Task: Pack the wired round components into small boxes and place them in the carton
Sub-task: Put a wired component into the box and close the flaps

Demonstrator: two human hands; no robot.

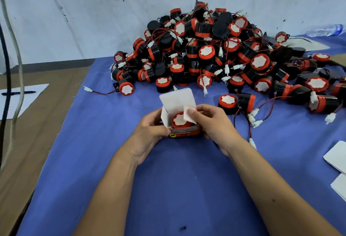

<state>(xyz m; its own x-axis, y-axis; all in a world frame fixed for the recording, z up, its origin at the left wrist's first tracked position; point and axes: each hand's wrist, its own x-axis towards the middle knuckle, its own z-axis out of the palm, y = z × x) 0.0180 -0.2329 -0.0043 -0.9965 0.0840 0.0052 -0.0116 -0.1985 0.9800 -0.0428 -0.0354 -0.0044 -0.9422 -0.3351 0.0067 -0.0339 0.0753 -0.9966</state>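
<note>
Two hands hold a small open box (184, 133) containing a red round component (180, 120). The left hand (149, 131) grips its side; the right hand (211, 121) pinches a flap.

Even, bright light; soft shadows; wide-angle bending at edges.

This looks like a small workshop where things get packed. A big pile of round parts (215, 52) with red wires fills the upper middle, on a table with a blue cloth (168, 189). Brown cardboard (37, 123) lies at the left, and a stained white wall (84, 11) stands behind.
</note>
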